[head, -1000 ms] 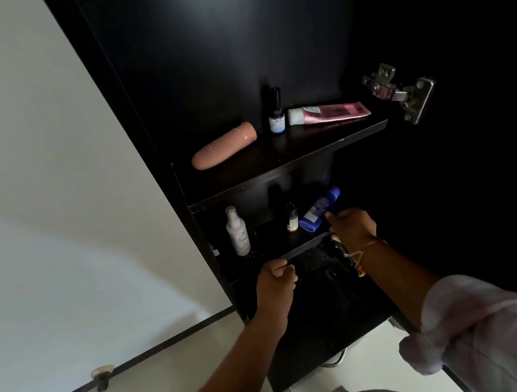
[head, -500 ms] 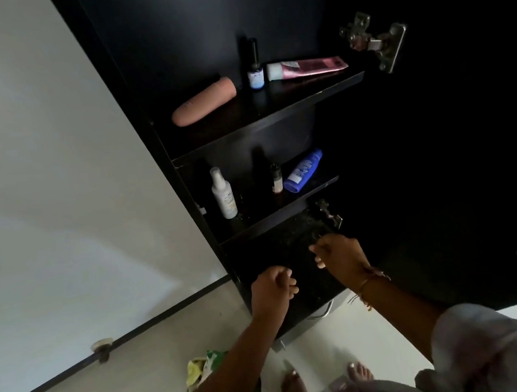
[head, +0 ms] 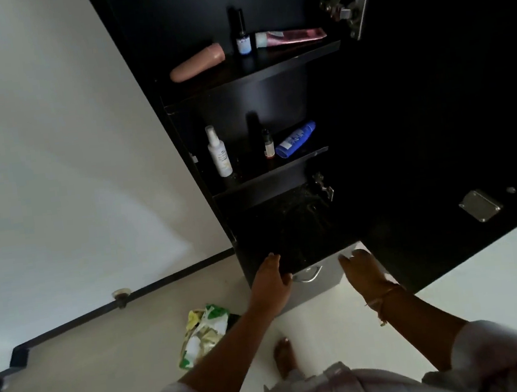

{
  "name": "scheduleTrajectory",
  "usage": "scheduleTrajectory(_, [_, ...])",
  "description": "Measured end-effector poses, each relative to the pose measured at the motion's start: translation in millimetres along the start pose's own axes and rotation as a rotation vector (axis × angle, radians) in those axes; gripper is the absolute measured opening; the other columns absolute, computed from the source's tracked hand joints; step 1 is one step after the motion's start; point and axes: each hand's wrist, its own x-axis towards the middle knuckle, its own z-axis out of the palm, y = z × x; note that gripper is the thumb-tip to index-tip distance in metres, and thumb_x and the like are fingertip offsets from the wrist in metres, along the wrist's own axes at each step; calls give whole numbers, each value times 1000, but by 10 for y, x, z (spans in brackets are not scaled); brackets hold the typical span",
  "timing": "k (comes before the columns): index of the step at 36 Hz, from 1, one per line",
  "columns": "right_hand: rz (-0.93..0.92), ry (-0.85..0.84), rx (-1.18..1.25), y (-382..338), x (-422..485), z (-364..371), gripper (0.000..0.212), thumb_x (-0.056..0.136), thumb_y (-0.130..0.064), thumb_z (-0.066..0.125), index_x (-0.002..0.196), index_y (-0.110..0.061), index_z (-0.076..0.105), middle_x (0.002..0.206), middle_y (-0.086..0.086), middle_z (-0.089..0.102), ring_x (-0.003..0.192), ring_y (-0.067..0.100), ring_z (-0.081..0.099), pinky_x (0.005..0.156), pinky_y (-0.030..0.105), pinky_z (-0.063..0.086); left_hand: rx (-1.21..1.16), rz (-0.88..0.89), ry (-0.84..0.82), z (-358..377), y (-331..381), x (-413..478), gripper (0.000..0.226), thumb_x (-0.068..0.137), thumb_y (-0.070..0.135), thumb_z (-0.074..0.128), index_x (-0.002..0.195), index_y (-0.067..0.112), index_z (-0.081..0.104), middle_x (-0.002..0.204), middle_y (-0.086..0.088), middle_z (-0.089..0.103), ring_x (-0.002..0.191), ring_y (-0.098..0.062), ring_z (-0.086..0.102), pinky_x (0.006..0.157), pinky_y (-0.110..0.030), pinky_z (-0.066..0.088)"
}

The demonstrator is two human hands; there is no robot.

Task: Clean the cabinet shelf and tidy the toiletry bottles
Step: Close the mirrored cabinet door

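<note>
Fingers (head: pixel 272 258) loose, left hand (head: pixel 271 281) and right hand (head: pixel 362 272) hover by the cabinet (head: pixel 287 234) base (both hold nothing).

A home was pretty clearly shown: a white spray bottle (head: pixel 218 152) and a pink tube (head: pixel 292 36) were kept in a dark cabinet (head: pixel 256 73) beside a white wall (head: pixel 52 154), and a bare foot (head: pixel 284 355) was seen on the pale floor (head: pixel 455 296).

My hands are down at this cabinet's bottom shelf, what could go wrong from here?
The blue bottle lies on its side near the middle shelf's front edge; a bump could roll it off. The peach bottle on the top shelf lies flat too and might roll. The lower hinge juts out above your right hand and could scrape it.
</note>
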Motion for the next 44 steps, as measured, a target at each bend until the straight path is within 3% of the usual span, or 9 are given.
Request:
scheduleTrajectory(5, [327,102,367,712,-215,-188,27,89,-30,60,70,-13,50,86,16,60,79,27,55,90,48,53,-40,-41,9,201,135,-402,54,96,27,56,145,10,39,145,-11,45,128,-25,50,107,-32,42])
scheduleTrajectory(8, [428,329,468,854,-373,-358,35,90,-27,62,109,-1,50,126,24,52,106,34,54,97,43,43,-25,-45,24,294,196,-582,51,96,25,57,142,8,43,143,-10,48,132,-22,45,107,-26,34])
scheduleTrajectory(12, [122,518,446,905,-380,-662,70,81,-24,69,140,-8,34,137,20,46,124,40,46,104,47,41,-16,-55,37,350,257,-711,48,95,26,58,138,9,47,138,-9,53,126,-22,50,102,-26,37])
scheduleTrajectory(19, [-9,481,228,1004,-351,-876,30,97,-37,43,115,-13,43,103,18,63,91,44,59,78,48,51,-111,-24,56,361,374,-831,46,95,26,58,136,9,50,136,-10,55,127,-22,51,104,-29,41])
scheduleTrajectory(25, [-153,417,127,1085,-548,-780,25,101,-34,39,104,-11,49,83,10,57,71,32,50,64,35,41,-171,139,179,343,573,-948,38,96,26,57,131,10,56,128,-7,62,122,-17,56,98,-17,40])
scheduleTrajectory(29, [-318,354,39,1065,-682,-640,21,100,-34,44,88,-17,49,70,2,58,62,27,53,52,27,39,117,470,362,315,724,-1075,37,98,28,54,130,9,54,127,-7,58,121,-17,53,103,-28,45])
scheduleTrajectory(33, [-455,302,-52,1029,-695,-472,17,97,-38,50,90,-25,59,76,-6,69,67,19,65,58,34,53,601,746,342,345,817,-1185,60,99,29,52,149,9,27,156,-11,28,147,-26,21,117,-40,27])
scheduleTrajectory(38, [-603,220,-222,848,-736,-312,16,95,-34,53,104,-28,64,71,-2,71,62,18,66,53,25,46,757,771,359,304,849,-1279,71,98,20,48,154,8,8,162,-12,2,150,-28,0,121,-44,13])
scheduleTrajectory(44, [-671,146,-419,495,-736,-9,28,98,-26,44,115,-13,62,82,12,72,72,33,68,58,27,43,864,736,417,137,678,-1269,64,95,9,39,154,8,13,162,-11,7,150,-26,4,120,-43,17])
